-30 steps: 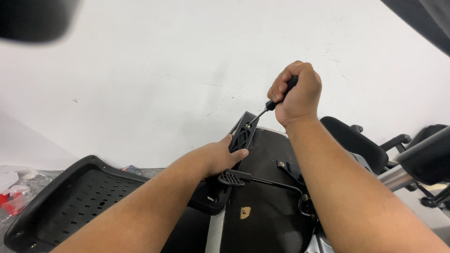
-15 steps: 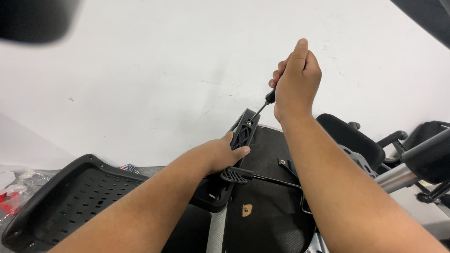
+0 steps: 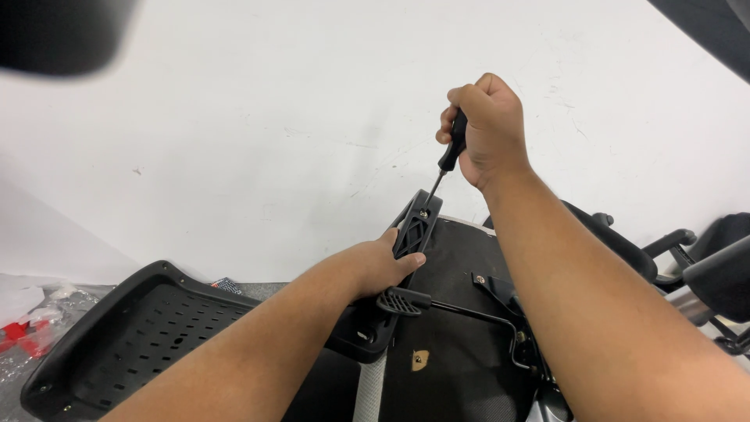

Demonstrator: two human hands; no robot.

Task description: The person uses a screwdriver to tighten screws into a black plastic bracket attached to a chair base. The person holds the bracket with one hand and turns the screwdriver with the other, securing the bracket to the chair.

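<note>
My right hand [image 3: 488,129] is closed around the black handle of a screwdriver [image 3: 447,160], whose tip rests on a screw at the top of a black plastic armrest bracket [image 3: 414,227]. My left hand [image 3: 375,266] grips that bracket from the left, thumb along its edge. The bracket stands against the dark underside of an office chair seat [image 3: 453,312], which carries a black lever with a ribbed paddle [image 3: 402,301].
A white wall fills the background. A perforated black plastic chair back [image 3: 133,336] lies at the lower left. Red and clear packaging [image 3: 31,324] sits at the far left. More black chair parts and a metal tube [image 3: 703,281] are at the right.
My right hand has turned on the screwdriver handle, going from a raised open-fingered hold back to a closed fist. My left hand has stayed on the bracket.
</note>
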